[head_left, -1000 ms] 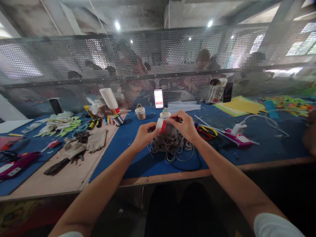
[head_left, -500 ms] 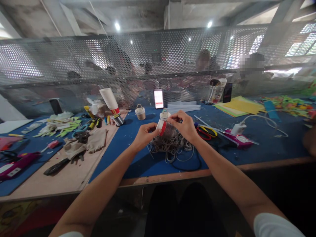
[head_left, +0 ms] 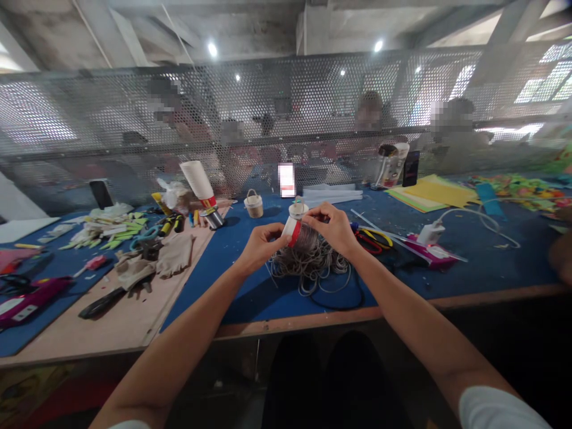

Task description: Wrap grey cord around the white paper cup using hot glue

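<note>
My left hand (head_left: 260,244) and my right hand (head_left: 333,228) both grip a small paper cup (head_left: 293,230), white with a red band, lying on its side above the blue table mat (head_left: 250,292). Grey cord is wound round part of the cup. My right fingers pinch the cord against it. Under the hands lies a loose tangle of the same grey cord (head_left: 308,265). A finished small cord-wrapped basket (head_left: 254,204) stands farther back, and another small one (head_left: 298,208) sits just behind the cup.
A stack of paper cups (head_left: 199,180) lies tilted at the left, beside gloves (head_left: 174,253), tools and a glue gun (head_left: 27,301). Scissors (head_left: 373,238) and another glue gun (head_left: 431,244) lie at the right. A perforated metal screen (head_left: 286,113) closes the back; people sit behind it.
The hands and cup have barely shifted; my right fingers moved slightly on the cord. People behind the screen have moved.
</note>
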Motion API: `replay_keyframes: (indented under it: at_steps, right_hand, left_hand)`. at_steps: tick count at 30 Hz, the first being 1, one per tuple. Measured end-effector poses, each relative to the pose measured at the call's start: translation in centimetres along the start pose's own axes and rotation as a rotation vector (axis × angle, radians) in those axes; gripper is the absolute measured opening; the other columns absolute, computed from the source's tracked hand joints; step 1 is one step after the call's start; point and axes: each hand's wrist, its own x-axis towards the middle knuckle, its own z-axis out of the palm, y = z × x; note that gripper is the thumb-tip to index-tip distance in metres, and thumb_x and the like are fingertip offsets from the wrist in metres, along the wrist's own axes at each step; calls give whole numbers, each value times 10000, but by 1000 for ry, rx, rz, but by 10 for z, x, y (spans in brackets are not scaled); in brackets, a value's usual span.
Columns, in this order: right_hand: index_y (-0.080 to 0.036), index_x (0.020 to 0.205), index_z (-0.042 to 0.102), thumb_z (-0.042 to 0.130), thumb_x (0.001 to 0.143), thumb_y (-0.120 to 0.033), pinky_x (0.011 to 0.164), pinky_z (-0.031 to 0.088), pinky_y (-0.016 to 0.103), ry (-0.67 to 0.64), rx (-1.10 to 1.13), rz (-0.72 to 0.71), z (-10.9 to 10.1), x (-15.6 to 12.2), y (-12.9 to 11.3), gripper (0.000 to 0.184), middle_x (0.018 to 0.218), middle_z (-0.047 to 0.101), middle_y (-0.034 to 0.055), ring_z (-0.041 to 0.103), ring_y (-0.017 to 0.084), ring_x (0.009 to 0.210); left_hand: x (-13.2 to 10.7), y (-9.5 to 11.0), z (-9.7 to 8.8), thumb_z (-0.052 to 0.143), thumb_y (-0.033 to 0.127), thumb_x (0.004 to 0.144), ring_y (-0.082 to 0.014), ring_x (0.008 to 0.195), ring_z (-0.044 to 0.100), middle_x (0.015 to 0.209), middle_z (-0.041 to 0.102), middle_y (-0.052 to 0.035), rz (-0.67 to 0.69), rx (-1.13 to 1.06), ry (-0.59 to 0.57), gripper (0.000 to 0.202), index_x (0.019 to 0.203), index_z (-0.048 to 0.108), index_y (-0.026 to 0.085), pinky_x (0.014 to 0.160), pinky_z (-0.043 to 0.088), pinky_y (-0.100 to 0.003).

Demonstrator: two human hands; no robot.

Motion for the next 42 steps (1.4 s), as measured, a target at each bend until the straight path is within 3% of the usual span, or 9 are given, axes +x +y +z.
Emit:
replay_keyframes:
  at_steps: [22,42]
  right_hand:
    - [-164,840,747,729,800,-388,653,436,286,-44,22,91,-2,3,2,228,796,697,28,556,138,682]
    - [-157,838,752,730,767,-401,744,487,316,-93,37,182,-6,6,1,255,829,739,50,640,184,777]
  left_hand:
    - [0,-4,-4,731,358,821,-146,743,562,805,654,-29,26,-21,-38,226,862,724,136,723,446,-257]
    - [-1,-1,-3,751,385,798,-147,729,559,782,655,-29,40,-29,-32,254,824,722,134,713,450,-260]
